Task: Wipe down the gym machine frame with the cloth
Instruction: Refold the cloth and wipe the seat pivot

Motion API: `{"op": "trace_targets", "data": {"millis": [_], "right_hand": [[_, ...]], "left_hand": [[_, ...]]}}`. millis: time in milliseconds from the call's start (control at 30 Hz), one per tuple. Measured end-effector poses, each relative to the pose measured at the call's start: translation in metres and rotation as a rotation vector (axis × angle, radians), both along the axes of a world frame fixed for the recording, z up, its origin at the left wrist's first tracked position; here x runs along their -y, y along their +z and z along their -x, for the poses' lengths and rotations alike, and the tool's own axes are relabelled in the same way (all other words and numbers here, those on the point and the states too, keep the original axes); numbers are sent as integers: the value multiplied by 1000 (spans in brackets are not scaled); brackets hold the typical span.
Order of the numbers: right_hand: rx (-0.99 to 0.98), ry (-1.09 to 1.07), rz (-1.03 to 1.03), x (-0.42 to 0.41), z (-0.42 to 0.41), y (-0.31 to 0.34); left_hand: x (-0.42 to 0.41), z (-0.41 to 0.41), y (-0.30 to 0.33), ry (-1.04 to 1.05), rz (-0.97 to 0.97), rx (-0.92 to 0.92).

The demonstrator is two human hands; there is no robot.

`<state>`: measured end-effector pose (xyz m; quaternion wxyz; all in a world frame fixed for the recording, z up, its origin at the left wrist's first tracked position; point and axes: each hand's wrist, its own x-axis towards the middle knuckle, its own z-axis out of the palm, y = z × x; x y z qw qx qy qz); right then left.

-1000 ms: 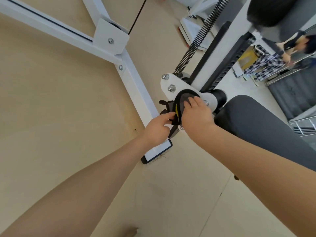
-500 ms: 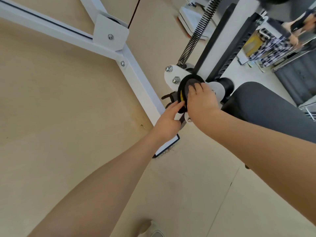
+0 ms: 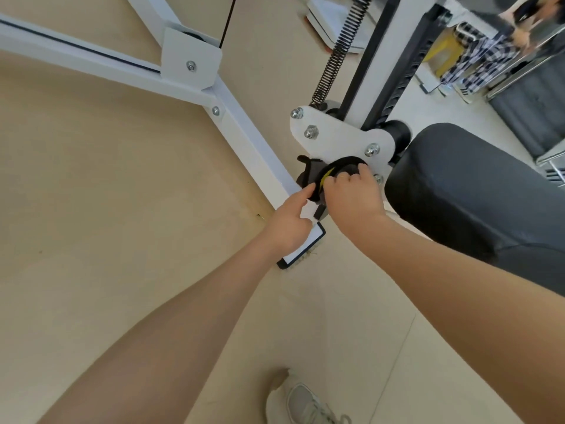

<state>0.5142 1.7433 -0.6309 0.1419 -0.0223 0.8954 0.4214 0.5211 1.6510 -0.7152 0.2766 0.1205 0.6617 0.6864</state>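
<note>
Pressing the dark cloth [image 3: 345, 169] against the lower edge of the white pivot plate [image 3: 339, 137], my right hand [image 3: 351, 198] has its fingers curled over the fabric, knuckles up, holding it bunched with a strip of yellow showing at the fold. The cloth sits right where the plate meets the black knob [image 3: 308, 174] beneath it, just beside the padded black seat [image 3: 464, 185]. My left hand [image 3: 289, 223] reaches in from below; its thumb and forefinger close on the cloth's lower left edge while the other fingers curl loosely under, over the foot of the white frame tube [image 3: 250, 142]. That tube runs up and left to a bolted bracket [image 3: 191, 61] where two more white bars join. Above the plate, a coil spring [image 3: 339, 53] and a black notched rail [image 3: 397, 71] climb toward the top of the view. A black-edged white end cap [image 3: 301, 250] rests on the tan floor [image 3: 91, 194] near my left wrist. My pale sneaker [image 3: 302, 402] shows at the bottom edge
</note>
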Motion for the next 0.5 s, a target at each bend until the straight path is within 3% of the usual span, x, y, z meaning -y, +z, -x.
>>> {"op": "trace_targets", "data": {"millis": [167,367,500], "right_hand": [[-170,7,387,14,-28,-5],[-278,-146,882,38,-42,-11],[-219,-152,1302,49,-48,-5]], "left_hand": [[20,-2,16,48,-73,-13],[55,-17,22,56,-86,-54],[86,-28,19,111,16,-56]]}}
